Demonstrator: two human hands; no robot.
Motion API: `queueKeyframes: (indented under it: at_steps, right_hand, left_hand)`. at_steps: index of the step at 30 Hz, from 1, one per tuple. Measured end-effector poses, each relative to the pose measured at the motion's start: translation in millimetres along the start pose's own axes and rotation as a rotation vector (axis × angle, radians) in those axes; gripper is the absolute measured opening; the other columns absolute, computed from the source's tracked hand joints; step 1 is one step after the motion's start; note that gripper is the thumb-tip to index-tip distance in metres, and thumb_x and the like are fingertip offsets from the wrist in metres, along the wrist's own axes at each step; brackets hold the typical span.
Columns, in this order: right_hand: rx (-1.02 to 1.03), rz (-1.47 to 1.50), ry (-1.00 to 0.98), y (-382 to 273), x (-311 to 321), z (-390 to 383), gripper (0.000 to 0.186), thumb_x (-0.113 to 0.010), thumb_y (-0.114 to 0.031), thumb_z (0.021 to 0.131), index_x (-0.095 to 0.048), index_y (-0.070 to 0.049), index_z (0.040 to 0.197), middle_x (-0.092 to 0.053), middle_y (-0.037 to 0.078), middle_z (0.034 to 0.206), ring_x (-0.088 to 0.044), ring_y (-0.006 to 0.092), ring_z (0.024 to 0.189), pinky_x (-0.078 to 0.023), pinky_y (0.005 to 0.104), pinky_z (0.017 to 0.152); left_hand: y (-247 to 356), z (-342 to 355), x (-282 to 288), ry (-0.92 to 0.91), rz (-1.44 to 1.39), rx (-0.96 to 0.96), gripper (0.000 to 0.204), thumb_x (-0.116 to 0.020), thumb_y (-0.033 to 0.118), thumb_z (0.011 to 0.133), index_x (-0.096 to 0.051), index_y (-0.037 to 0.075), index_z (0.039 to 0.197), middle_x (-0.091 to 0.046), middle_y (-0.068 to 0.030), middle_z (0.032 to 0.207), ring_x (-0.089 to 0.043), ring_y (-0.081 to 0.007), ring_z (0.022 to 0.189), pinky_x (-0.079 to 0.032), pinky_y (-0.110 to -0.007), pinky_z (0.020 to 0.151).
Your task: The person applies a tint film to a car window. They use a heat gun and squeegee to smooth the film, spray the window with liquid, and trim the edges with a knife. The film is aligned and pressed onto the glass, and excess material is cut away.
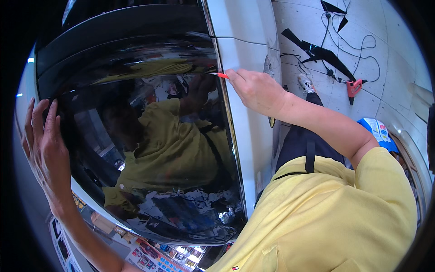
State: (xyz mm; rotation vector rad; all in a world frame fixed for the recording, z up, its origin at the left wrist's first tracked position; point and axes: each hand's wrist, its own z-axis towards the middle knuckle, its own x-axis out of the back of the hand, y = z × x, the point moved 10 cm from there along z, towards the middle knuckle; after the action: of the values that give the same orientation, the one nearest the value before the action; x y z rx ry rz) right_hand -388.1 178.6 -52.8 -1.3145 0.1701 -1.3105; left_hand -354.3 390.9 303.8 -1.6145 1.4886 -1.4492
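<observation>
Dark, glossy film (176, 149) covers the side window of a white car (247, 90) and mirrors my yellow shirt. My right hand (253, 90) is closed on a slim orange-red utility knife (222, 75). Its thin metal blade points left and meets the dark surface beside the window's shiny trim (225, 97). A crease or cut line runs left from the blade tip. At the window's far left border, my left hand (47, 145) lies with fingers stretched out on the dark edge, holding nothing.
On the pale tiled floor at upper right lie black film scraps (328, 56), a red heat gun (355, 89) and its looping cord (361, 59). A blue and white bag (379, 132) sits behind my right arm. A printed poster (152, 258) shows below the window.
</observation>
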Motion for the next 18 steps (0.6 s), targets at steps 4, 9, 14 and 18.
queueKeyframes:
  at_steps: [4,9,14,18]
  right_hand:
    - [-0.028,-0.022,-0.047,3.6,3.3,-4.5,0.022,-0.061,-0.006,0.100,-0.058,0.004,0.119,-0.062,0.014,0.085,-0.069,0.0338,0.074,-0.059,0.0424,0.065]
    - [-0.120,-0.123,-0.259,-2.4,6.6,-2.8,0.017,-0.059,-0.003,0.097,-0.058,0.003,0.112,-0.065,0.016,0.088,-0.072,0.0361,0.078,-0.060,0.0431,0.068]
    - [-0.204,-0.164,-0.485,-15.7,14.1,11.0,0.014,-0.060,-0.004,0.092,-0.060,0.004,0.104,-0.069,0.020,0.092,-0.072,0.0391,0.084,-0.061,0.0461,0.071]
    - [-0.163,-0.089,-0.486,-22.9,49.9,26.9,0.013,-0.059,-0.006,0.095,-0.062,0.005,0.102,-0.069,0.022,0.094,-0.070,0.0412,0.090,-0.058,0.0493,0.078]
  left_hand:
    - [-1.8,-0.8,-1.6,-0.006,0.018,0.011,0.036,-0.072,0.012,0.101,-0.071,0.016,0.137,-0.060,-0.0081,0.152,-0.049,-0.0313,0.149,-0.040,-0.050,0.123]
    - [-0.6,1.6,2.7,-0.014,-0.012,0.040,0.034,-0.072,0.014,0.101,-0.072,0.014,0.135,-0.059,-0.0079,0.153,-0.048,-0.0318,0.150,-0.039,-0.049,0.123]
    - [12.6,14.7,20.8,-0.069,-0.025,0.111,0.029,-0.073,0.017,0.101,-0.075,0.011,0.129,-0.060,-0.0071,0.151,-0.046,-0.0312,0.150,-0.038,-0.046,0.123]
    - [26.8,5.1,70.8,-0.026,-0.171,0.212,0.033,-0.076,0.022,0.097,-0.075,0.008,0.127,-0.062,-0.0064,0.146,-0.044,-0.0266,0.150,-0.032,-0.045,0.123]
